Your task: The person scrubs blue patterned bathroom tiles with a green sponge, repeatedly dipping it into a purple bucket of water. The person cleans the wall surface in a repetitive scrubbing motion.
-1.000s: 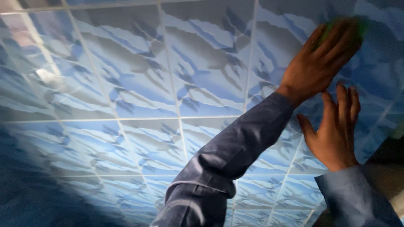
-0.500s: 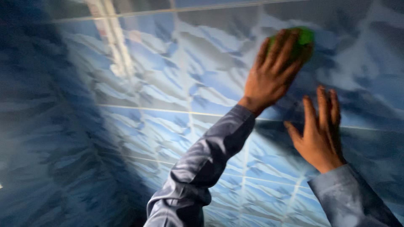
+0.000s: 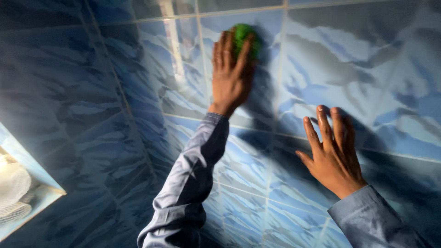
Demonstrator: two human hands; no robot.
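Scrubber (image 3: 245,36), green, pressed flat under left hand (image 3: 229,73) near upper edge of blue tiled wall (image 3: 321,59); right hand (image 3: 333,156) open, empty, braced lower; cleaned extent indeterminate; niche (image 3: 27,193) at left edge.

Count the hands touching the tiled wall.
2. The left hand presses a green scrubber high on the wall; the right hand lies flat, lower right.

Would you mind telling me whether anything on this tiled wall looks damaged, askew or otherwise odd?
Nothing stands out. The blue tiles look whole and their joints run straight. The left hand presses a green sponge to the wall, and the right hand lies flat on it.
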